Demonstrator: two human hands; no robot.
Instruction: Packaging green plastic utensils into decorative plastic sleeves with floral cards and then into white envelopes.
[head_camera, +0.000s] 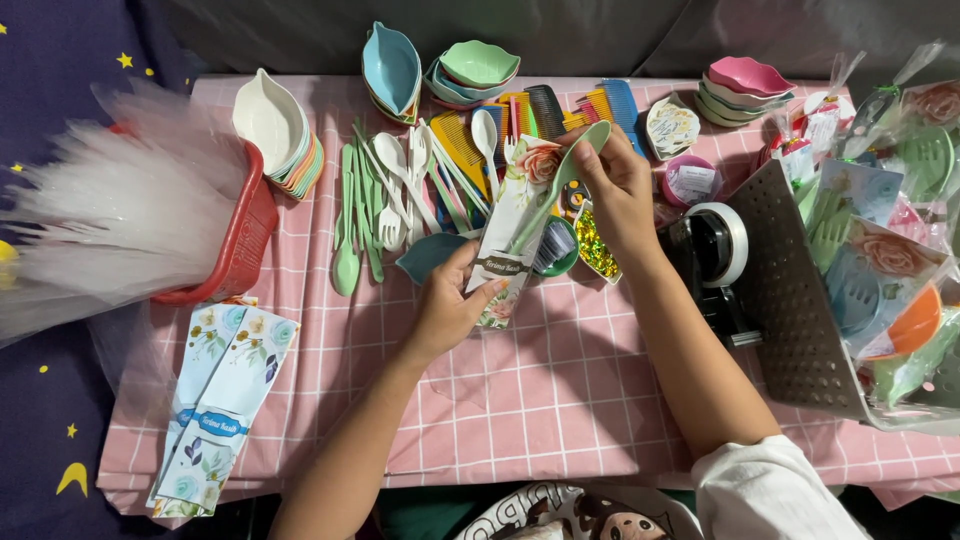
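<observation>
My left hand (447, 305) grips a long floral card sleeve (512, 225) near its lower end, over the middle of the pink checked table. A teal leaf-shaped dish (428, 255) shows just behind that hand. My right hand (615, 185) pinches the handle of a pale green plastic spoon (565, 180), which lies slantwise across the sleeve. Rows of green and white spoons and forks (385, 205) lie to the left of the sleeve.
A red basket (245, 235) stuffed with clear plastic bags stands at left. Two floral sleeves (225, 400) lie at front left. Stacked leaf-shaped bowls (392, 65), combs (545, 108), a tape dispenser (715, 250) and a perforated tray (790, 300) of packed sets fill the back and right.
</observation>
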